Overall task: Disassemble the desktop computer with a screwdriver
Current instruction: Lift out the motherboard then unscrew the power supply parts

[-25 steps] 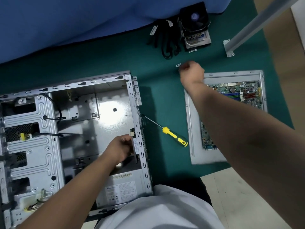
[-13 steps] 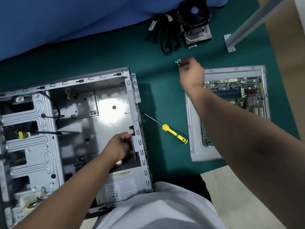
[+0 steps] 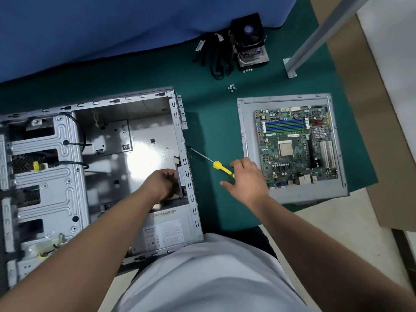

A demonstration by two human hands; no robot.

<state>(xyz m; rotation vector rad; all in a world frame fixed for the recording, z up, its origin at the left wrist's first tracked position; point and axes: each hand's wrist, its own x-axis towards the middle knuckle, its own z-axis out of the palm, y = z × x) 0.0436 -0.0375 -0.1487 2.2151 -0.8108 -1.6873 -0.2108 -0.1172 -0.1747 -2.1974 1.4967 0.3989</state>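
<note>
Green matting (image 3: 213, 122) is covering the worktop, with a blue cloth (image 3: 112, 25) bunched along its far edge. On it, the right hand (image 3: 245, 176) is now coming down over the handle of the screwdriver (image 3: 221, 168), having pulled back from the little pile of screws (image 3: 231, 87) where it was reaching 1 second ago; its fingers are spread and relaxed, hovering over the yellow grip without closing on it yet. The screwdriver itself is lying where it was, its tip pointing at the side of the computer case (image 3: 184, 167). The left hand (image 3: 163, 183) is staying inside the case, fingers curled against the rear wall just above the power supply (image 3: 166, 230), though what exactly they are gripping is hidden. The motherboard (image 3: 297, 145) is sitting on its tray (image 3: 247, 154) to the right, already out. A loosened screw has probably just been dropped off, and the power supply looks next.
</note>
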